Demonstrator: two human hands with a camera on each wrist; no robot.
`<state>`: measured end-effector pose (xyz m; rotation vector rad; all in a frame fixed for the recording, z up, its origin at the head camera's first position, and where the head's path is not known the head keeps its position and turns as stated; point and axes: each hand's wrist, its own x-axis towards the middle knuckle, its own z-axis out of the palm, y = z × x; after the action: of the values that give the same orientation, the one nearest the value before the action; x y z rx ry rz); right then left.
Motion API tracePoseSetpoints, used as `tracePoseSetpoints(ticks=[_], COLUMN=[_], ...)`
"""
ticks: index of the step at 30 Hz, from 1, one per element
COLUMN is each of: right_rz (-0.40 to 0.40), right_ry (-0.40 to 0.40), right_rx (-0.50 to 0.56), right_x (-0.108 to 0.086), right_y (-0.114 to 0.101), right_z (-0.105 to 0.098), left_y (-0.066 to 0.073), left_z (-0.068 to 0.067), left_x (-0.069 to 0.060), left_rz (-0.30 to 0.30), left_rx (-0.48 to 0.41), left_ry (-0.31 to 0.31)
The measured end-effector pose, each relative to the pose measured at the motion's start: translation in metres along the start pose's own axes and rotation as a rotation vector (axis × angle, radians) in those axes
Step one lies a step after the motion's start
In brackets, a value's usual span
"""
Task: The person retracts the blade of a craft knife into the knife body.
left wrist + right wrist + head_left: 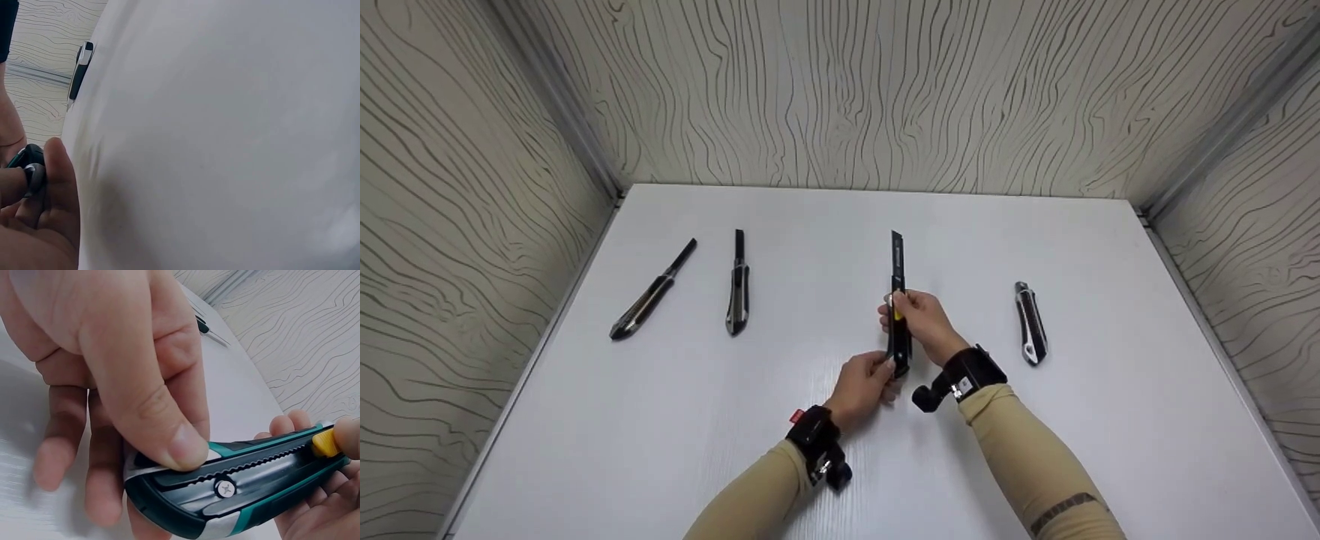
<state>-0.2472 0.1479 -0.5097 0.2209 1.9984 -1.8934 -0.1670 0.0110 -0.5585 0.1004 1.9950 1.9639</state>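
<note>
A black and green utility knife [898, 341] is held over the table between both hands, its long dark blade [898, 255] out and pointing away. My left hand [859, 388] pinches the butt of the handle, thumb on top, as the right wrist view shows up close. Farther up the handle, my right hand [928, 324] grips it from the right. Its thumb touches the yellow slider [325, 443]. In the left wrist view only the butt of the knife [35, 174] shows among the fingers.
Two utility knives with blades out, one slanted [643, 306] and one straight [739, 296], lie on the left of the white table [622, 442]. A third knife [1032, 326], no blade visible, lies at the right. Wood-patterned panels [840, 97] enclose the table's back and sides.
</note>
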Motion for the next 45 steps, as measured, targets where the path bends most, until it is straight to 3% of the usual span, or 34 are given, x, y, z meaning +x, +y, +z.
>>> tracePoseSetpoints(ticks=[10, 32, 45], right_rz=[-0.020, -0.018, -0.032], right_ry=[-0.041, -0.041, -0.045], right_rx=[0.015, 0.003, 0.017], right_x=[-0.0019, -0.0028, -0.0019], right_y=[0.0024, 0.0012, 0.0016], right_z=[-0.0014, -0.0002, -0.0015], left_y=[-0.0011, 0.0015, 0.0022], left_z=[0.0000, -0.0013, -0.0021], left_x=[-0.0011, -0.0019, -0.0016], left_rz=[0.008, -0.020, 0.018], left_rx=[0.021, 0.000, -0.002], left_ry=[-0.002, 0.007, -0.010])
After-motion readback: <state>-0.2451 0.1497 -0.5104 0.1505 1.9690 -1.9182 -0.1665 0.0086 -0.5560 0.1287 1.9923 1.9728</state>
